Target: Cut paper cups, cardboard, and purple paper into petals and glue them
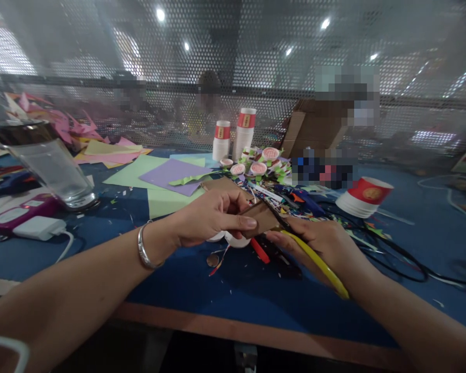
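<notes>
My left hand [212, 215] pinches a small piece of brown cardboard [261, 218] between thumb and fingers, just above the blue table [202, 290]. A silver bangle sits on that wrist. My right hand [320, 243] is closed round yellow-handled scissors [318, 261], whose blades meet the right edge of the cardboard. A white paper cup piece [233, 239] lies under the left hand, partly hidden.
Coloured paper sheets [166, 173] lie behind the hands. Red-and-white cup stacks [244, 132] and cut cup flowers [262, 163] stand at the back, a tipped cup stack [367, 197] at right. A glass jar [52, 166], a charger [39, 227] and black cables [404, 259] flank the hands.
</notes>
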A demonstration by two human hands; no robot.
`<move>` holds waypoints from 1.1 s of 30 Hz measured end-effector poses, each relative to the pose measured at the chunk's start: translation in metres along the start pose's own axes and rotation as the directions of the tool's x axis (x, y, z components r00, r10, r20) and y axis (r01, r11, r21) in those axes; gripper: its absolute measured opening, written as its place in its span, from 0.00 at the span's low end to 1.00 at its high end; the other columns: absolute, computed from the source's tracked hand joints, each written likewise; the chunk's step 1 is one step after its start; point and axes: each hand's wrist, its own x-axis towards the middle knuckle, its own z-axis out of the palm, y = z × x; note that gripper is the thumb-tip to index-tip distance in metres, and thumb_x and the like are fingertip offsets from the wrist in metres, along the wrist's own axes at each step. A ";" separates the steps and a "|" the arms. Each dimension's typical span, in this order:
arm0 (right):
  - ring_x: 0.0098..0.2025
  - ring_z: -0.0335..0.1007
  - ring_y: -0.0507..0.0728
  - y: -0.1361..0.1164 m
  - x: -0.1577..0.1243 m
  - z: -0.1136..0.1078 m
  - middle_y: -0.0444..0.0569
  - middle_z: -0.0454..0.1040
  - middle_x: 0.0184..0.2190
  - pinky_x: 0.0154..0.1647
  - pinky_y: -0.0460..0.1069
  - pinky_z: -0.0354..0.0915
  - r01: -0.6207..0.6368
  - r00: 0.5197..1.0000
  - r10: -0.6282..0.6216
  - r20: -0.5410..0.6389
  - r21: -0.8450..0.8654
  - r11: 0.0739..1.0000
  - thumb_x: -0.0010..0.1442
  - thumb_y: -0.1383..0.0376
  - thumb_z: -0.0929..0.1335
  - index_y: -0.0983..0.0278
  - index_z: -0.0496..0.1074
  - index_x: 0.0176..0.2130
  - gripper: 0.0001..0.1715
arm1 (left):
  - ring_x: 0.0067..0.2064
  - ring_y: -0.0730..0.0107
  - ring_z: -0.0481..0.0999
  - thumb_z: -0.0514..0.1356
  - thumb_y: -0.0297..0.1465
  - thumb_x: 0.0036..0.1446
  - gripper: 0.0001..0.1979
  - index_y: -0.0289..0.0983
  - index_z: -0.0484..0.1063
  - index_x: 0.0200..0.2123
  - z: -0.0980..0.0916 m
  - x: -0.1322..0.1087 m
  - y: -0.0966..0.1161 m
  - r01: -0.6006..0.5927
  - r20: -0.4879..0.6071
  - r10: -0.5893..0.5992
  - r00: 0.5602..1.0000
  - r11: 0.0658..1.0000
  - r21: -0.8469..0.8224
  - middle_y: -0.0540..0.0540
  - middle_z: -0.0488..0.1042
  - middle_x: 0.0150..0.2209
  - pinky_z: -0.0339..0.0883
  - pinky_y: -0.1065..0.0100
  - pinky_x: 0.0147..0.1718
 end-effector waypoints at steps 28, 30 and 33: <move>0.15 0.61 0.51 -0.009 0.001 0.001 0.40 0.63 0.11 0.19 0.47 0.57 -0.116 0.993 0.116 -0.002 0.040 0.992 0.69 0.47 0.62 0.59 0.64 0.21 0.30 | 0.29 0.76 0.74 0.73 0.28 0.51 0.15 0.35 0.67 0.29 0.004 0.003 -0.007 0.041 0.021 -0.039 0.999 0.996 -0.082 0.51 0.74 0.27 0.68 0.74 0.27; 0.14 0.60 0.51 -0.009 0.001 0.001 0.39 0.62 0.10 0.18 0.46 0.56 -0.161 0.987 0.161 0.000 0.050 0.986 0.68 0.46 0.62 0.59 0.65 0.22 0.29 | 0.28 0.77 0.74 0.72 0.27 0.52 0.13 0.34 0.69 0.29 0.005 0.003 -0.007 0.038 0.005 -0.038 0.999 0.996 -0.084 0.51 0.74 0.26 0.67 0.75 0.27; 0.13 0.61 0.51 -0.009 0.003 0.001 0.39 0.62 0.10 0.17 0.46 0.56 -0.234 0.972 0.232 0.036 0.084 0.969 0.67 0.44 0.62 0.59 0.66 0.23 0.29 | 0.28 0.77 0.73 0.72 0.26 0.53 0.11 0.33 0.71 0.29 0.005 0.004 -0.007 0.037 -0.021 -0.039 0.999 0.995 -0.092 0.50 0.74 0.27 0.67 0.75 0.28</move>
